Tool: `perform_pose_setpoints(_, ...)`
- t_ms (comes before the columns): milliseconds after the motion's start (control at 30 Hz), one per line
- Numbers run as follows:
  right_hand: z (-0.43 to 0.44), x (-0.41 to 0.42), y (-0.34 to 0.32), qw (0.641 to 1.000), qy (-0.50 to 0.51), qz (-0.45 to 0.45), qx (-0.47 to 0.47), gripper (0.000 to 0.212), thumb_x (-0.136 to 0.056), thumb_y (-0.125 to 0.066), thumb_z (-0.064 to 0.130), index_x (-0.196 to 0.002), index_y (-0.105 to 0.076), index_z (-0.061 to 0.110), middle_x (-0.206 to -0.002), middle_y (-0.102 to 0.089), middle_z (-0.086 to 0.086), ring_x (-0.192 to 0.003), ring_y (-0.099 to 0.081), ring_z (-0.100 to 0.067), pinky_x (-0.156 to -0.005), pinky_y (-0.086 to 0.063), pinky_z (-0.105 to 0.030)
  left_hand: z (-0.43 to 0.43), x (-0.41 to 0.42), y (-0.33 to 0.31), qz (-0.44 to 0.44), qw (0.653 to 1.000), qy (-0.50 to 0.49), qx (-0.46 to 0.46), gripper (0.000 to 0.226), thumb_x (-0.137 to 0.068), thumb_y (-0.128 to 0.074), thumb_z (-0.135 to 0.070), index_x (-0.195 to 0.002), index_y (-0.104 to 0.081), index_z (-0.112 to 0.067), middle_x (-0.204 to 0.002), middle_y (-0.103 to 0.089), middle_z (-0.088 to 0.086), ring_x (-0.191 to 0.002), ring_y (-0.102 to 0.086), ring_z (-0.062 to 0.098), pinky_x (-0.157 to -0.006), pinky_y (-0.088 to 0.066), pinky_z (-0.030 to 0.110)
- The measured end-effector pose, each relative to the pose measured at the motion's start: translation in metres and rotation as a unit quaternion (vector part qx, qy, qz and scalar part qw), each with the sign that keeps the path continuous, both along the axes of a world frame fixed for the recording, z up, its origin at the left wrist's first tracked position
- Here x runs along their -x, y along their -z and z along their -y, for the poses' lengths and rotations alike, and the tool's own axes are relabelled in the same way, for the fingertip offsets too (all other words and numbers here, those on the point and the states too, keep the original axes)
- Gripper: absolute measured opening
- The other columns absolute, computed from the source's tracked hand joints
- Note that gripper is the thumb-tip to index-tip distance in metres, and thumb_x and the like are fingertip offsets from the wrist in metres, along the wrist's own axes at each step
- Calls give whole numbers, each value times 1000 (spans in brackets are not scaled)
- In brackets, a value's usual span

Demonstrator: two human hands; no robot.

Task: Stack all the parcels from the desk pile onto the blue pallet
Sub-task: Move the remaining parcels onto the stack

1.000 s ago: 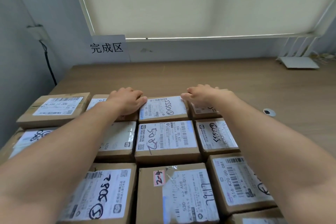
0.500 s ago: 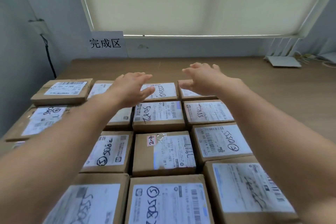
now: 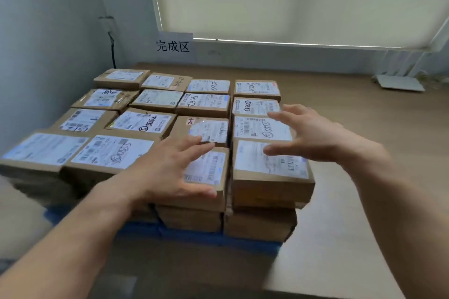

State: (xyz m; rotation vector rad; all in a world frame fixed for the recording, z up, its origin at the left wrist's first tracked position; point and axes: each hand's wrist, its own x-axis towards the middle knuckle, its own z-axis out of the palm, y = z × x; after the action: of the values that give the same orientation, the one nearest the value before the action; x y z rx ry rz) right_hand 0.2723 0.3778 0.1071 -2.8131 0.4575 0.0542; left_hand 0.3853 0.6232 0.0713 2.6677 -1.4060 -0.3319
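Note:
Several brown cardboard parcels (image 3: 204, 104) with white labels lie in a tight grid, stacked in layers on the blue pallet (image 3: 213, 238), whose front edge shows below the stack. My left hand (image 3: 175, 170) hovers with spread fingers over the near middle parcel (image 3: 206, 172) and holds nothing. My right hand (image 3: 306, 133) is held open in the air above the near right parcel (image 3: 269, 167), fingers pointing left. Whether either hand touches a box is unclear.
The pallet sits on a wooden surface (image 3: 352, 116) in a corner, with a grey wall (image 3: 36, 56) on the left. A white sign (image 3: 173, 46) with black characters leans behind the stack. A white flat device (image 3: 398, 82) lies far right under the window blind.
Both hands have drawn back from the far row of parcels toward the near row and lifted off with fingers spread. The view has pulled back, showing the stack's front and the pallet.

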Motion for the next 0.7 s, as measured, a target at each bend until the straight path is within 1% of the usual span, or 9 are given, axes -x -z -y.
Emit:
perform_pose_setpoints(67, -2, 21, 10, 998, 0, -30, -49, 87, -72, -71, 58, -145, -27, 40, -155, -16, 5, -141, -15, -19, -112, -22, -46, -4, 17, 7, 26, 998, -7, -59, 98, -62, -40, -83, -147, -7, -45, -157, -1, -14, -144, -1, 9, -115, -5, 27)
perform_pose_setpoints(133, -5, 34, 22, 996, 2, -51, -80, 87, -72, -74, 51, -145, -28, 40, -155, -15, 4, -141, -15, -21, -113, -24, -43, -4, 27, 17, 42, 996, -24, -73, 88, -77, -50, -70, -149, -9, -39, -158, -2, -9, -144, -3, 11, -115, -6, 27)
perform_pose_setpoints(200, -10, 39, 33, 996, 4, -53, -73, 81, -76, -74, 42, -144, -30, 39, -154, -17, 2, -140, -16, -22, -112, -26, -41, -3, 32, 24, 58, 996, -43, -58, 76, -87, -51, -57, -149, -12, -37, -158, -7, -7, -144, -8, 12, -115, -10, 28)
perform_pose_setpoints(300, -16, 39, 45, 999, 5, -24, -32, 71, -81, -69, 36, -143, -34, 39, -150, -25, 0, -137, -18, -23, -110, -28, -42, 1, 32, 30, 82, 994, -68, -35, 64, -94, -47, -46, -149, -17, -34, -157, -13, -6, -143, -14, 14, -114, -16, 29)
perform_pose_setpoints(400, -22, 38, 50, 999, 7, -6, -36, 65, -83, -67, 35, -141, -38, 38, -147, -30, 1, -135, -22, -23, -110, -29, -41, 5, 29, 30, 81, 993, -82, -28, 62, -95, -46, -43, -149, -18, -32, -158, -14, -4, -143, -14, 15, -114, -16, 30)
perform_pose_setpoints(533, -29, 39, 51, 1000, 5, 2, -20, 58, -85, -66, 35, -138, -43, 37, -144, -34, 0, -133, -27, -23, -110, -31, -40, 4, 25, 31, 80, 992, -86, -38, 62, -95, -46, -44, -150, -17, -33, -158, -14, -4, -144, -13, 15, -114, -17, 32)
perform_pose_setpoints(700, -29, 43, 48, 999, 6, -3, -34, 56, -85, -68, 23, -136, -47, 34, -145, -34, 2, -133, -31, -21, -109, -32, -36, 4, 24, 29, 70, 994, -76, -26, 70, -91, -48, -52, -149, -13, -35, -158, -13, -3, -144, -12, 16, -115, -17, 34)
